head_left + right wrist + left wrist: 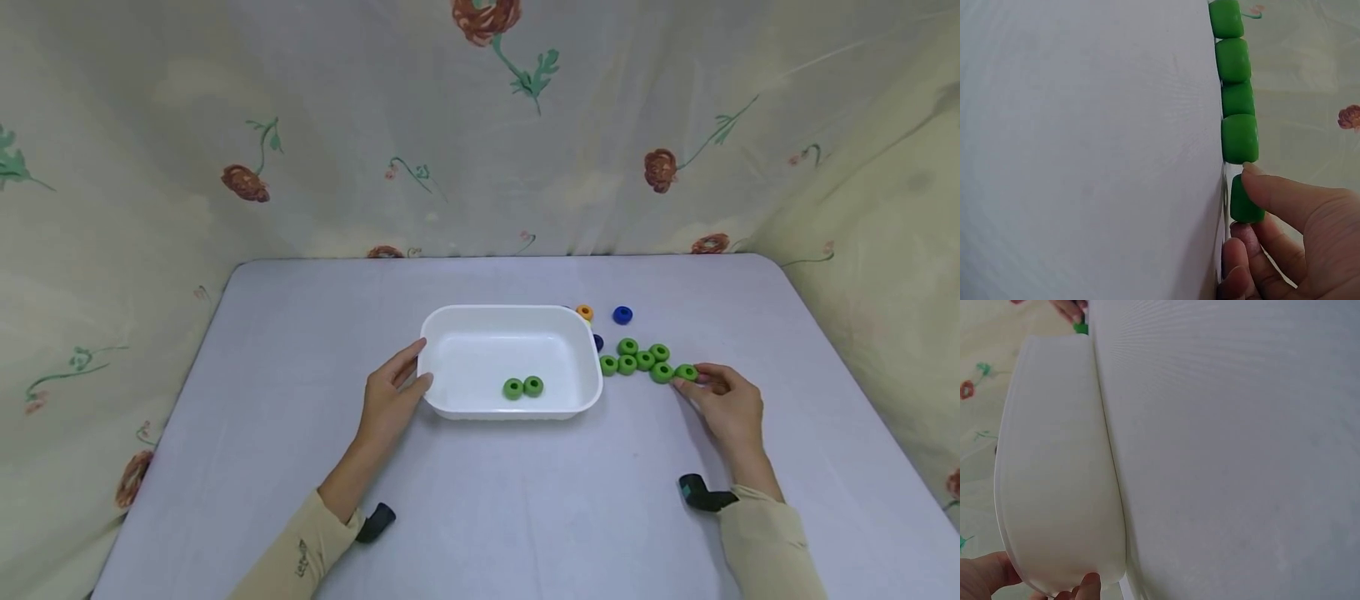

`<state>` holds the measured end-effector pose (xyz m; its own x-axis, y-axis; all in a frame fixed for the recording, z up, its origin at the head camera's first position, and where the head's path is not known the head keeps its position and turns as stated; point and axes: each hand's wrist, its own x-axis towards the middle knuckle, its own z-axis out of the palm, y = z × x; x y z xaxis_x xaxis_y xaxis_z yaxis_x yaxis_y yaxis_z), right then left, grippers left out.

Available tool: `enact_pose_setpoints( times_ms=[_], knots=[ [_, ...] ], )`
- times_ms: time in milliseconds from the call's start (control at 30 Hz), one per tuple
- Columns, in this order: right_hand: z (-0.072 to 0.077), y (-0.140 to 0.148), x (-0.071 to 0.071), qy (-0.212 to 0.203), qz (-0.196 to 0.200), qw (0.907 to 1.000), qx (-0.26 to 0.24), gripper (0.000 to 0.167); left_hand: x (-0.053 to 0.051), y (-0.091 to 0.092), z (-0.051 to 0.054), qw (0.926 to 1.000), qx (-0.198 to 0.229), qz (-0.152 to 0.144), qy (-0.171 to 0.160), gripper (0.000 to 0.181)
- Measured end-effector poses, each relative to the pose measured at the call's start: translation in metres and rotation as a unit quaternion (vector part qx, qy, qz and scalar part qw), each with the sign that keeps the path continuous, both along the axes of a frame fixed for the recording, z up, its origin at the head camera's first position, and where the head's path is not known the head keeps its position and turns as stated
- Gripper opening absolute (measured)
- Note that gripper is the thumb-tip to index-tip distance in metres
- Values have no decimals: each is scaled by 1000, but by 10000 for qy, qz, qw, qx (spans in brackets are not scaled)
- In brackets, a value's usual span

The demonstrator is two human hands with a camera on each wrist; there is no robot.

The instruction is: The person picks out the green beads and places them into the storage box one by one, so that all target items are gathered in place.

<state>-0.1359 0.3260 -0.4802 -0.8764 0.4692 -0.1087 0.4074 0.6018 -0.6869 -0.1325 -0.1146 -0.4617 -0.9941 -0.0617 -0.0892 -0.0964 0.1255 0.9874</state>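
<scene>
A: What do we see nearest to us?

B: We see 2 beige sleeves, the left bearing dark lettering, and at each cuff a black wrist camera, all above a pale tabletop.

A: How do the hands stand?

B: The right hand has its fingers nearly together: thumb and fingertips pinch 1 green ring bead. The left hand has thumb and fingers spread moderately apart, holding the left end of a white rectangular tray.

A: What do we find in the tray?

B: It sits upright on the tabletop, and we count 2 green ring beads inside, side by side toward the near wall.

A: And outside it?

B: Between the tray's right end and the pinched bead we count 6 clustered green ring beads. Farther back come a dark blue bead, partly hidden by the rim, then a bright blue bead and an orange bead. Behind the tabletop we note a flower-printed fabric.
</scene>
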Motion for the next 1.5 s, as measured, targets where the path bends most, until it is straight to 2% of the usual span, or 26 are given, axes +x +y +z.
enact_pose_setpoints(
  times_ms=[167, 300, 400, 567, 667, 733, 900, 1100, 1267, 1500],
  knots=[
    [3, 3, 2, -53, -275, 9993, -256, 54, 0, -1, -1, 10000, 37, -35, -19, 52],
    [9, 6, 1, 92, -526, 9975, -471, 53, -1, -1, -2, 9999, 51, -68, -58, 52],
    [17, 4, 0, 203, -514, 9973, -489, 54, -1, -2, -2, 9999, 67, -78, -47, 52],
    [37, -12, -2, 449, -283, 9980, -340, 54, -1, -2, -2, 9999, 104, -64, -25, 52],
    [50, -27, -2, 737, 86, 9969, -251, 51, -1, -1, -1, 9999, 121, -48, -3, 51],
    [57, -37, -2, 990, 464, 9939, -127, 47, -1, -1, -2, 9999, 127, -45, 3, 51],
    [67, -61, -3, 1460, 1430, 9786, 255, 41, -1, 0, -2, 9999, 158, -56, -3, 51],
    [73, -91, -6, 1290, 2155, 9671, 411, 40, -1, -1, -2, 9999, 148, -15, -19, 52],
    [71, -114, -11, 1052, 2798, 9532, 453, 39, -2, -2, -4, 9998, 206, -13, 44, 52],
    [63, -137, -17, 1131, 3550, 9214, 1101, 31, -2, -2, -5, 9996, 251, -7, 95, 52]
  ],
)
